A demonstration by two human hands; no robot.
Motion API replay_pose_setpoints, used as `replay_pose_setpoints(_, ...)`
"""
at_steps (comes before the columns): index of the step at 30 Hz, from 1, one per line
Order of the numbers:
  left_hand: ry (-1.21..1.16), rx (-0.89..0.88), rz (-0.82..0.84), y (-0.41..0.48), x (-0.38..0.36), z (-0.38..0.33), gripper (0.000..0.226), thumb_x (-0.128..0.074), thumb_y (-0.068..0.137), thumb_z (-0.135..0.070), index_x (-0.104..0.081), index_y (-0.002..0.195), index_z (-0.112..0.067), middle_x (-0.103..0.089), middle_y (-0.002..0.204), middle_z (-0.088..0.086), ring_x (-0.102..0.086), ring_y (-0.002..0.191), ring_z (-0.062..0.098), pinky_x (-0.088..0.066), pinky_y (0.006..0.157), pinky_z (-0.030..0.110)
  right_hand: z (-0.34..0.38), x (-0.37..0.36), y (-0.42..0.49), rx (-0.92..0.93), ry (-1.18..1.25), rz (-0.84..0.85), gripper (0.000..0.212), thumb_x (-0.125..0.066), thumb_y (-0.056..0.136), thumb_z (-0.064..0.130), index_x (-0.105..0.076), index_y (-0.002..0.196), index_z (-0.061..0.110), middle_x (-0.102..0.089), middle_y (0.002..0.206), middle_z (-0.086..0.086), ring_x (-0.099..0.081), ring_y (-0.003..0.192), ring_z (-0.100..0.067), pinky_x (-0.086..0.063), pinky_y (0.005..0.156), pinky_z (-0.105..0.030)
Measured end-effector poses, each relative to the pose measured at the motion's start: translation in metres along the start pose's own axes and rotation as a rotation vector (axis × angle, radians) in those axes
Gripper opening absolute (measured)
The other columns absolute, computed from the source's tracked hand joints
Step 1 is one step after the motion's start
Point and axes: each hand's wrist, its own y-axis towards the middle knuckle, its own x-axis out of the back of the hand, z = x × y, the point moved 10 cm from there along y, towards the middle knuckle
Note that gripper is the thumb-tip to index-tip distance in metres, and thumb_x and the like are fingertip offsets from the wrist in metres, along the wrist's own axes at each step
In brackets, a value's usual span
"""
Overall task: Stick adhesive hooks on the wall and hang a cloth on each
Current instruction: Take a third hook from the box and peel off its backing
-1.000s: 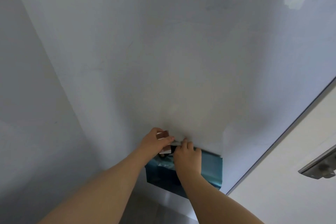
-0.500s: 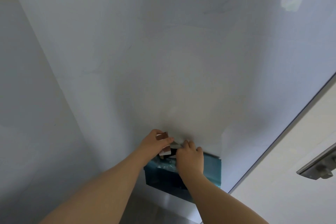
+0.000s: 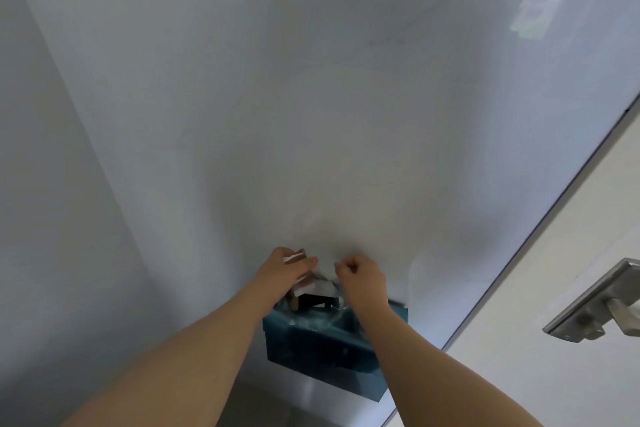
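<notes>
Left hand (image 3: pixel 285 269), right hand (image 3: pixel 362 279) gripping one packet (image 3: pixel 320 288), one teal box (image 3: pixel 311 343)

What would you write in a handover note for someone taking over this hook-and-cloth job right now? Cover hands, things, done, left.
Left hand grips small brown-and-white pieces, likely hooks. Right hand pinches pale wrapping beside them.
Both work above the teal box by the wall.
Done: no hook stuck near the hands yet.
Left: free a hook, stick it, hang the cloths.
</notes>
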Motion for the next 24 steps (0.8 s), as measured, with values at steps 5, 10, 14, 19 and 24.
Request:
replay_pose_setpoints(5, -0.115, -0.008, -0.017, -0.003, 0.005, -0.011, 0.063, -0.075, 0.065, -0.044, -0.048, 0.114, -0.015, -0.063, 0.111, 0.012, -0.062, 0.101, 0.024, -0.048, 0.096, 0.038, 0.009, 0.008, 0.000, -0.023, 0.212, -0.041, 0.011, -0.049, 0.094, 0.012, -0.055, 0.086, 0.016, -0.065, 0.074, 0.001, -0.059, 0.072, -0.016, -0.047, 0.064, -0.021)
replay_pose_setpoints(10, -0.191, -0.058, -0.046, -0.009, 0.010, -0.042, 0.048, -0.070, 0.080, -0.035, -0.048, 0.115, -0.009, -0.063, 0.106, 0.011, -0.062, 0.096, 0.020, -0.050, 0.072, 0.019, 0.029, 0.005, -0.001, -0.020, 0.362, 0.012, 0.028, -0.040, 0.092, 0.000, -0.058, 0.080, 0.017, -0.058, 0.065, -0.004, -0.050, 0.057, -0.013, -0.042, 0.050, -0.016)
replay_pose_setpoints(14, -0.227, -0.111, 0.006, -0.016, 0.014, -0.079, 0.024, -0.057, 0.089, -0.039, -0.052, 0.088, -0.016, -0.059, 0.078, 0.004, -0.060, 0.079, 0.019, -0.043, 0.079, 0.029, 0.061, 0.009, 0.000, 0.028, 0.458, 0.052, 0.037, -0.036, 0.089, -0.007, -0.059, 0.068, 0.014, -0.058, 0.067, -0.004, -0.046, 0.056, -0.012, -0.040, 0.050, -0.018)
replay_pose_setpoints(19, -0.452, -0.132, -0.001, -0.027, 0.030, -0.121, 0.029, -0.062, 0.086, -0.040, -0.057, 0.099, -0.014, -0.066, 0.081, -0.002, -0.064, 0.072, 0.013, -0.054, 0.067, 0.029, 0.126, 0.023, -0.011, 0.207, 0.575, 0.098, 0.025, -0.053, 0.090, 0.008, -0.063, 0.068, 0.015, -0.061, 0.067, -0.001, -0.049, 0.057, -0.010, -0.042, 0.052, -0.018)
replay_pose_setpoints(24, -0.520, -0.207, -0.017, -0.041, 0.042, -0.156, 0.029, -0.056, 0.088, -0.044, -0.062, 0.089, -0.016, -0.066, 0.082, -0.004, -0.063, 0.081, 0.014, -0.052, 0.067, 0.028, 0.174, 0.035, -0.024, 0.422, 0.423, 0.044, 0.023, -0.056, 0.090, 0.012, -0.065, 0.072, 0.023, -0.060, 0.063, 0.005, -0.053, 0.058, -0.005, -0.046, 0.061, -0.021)
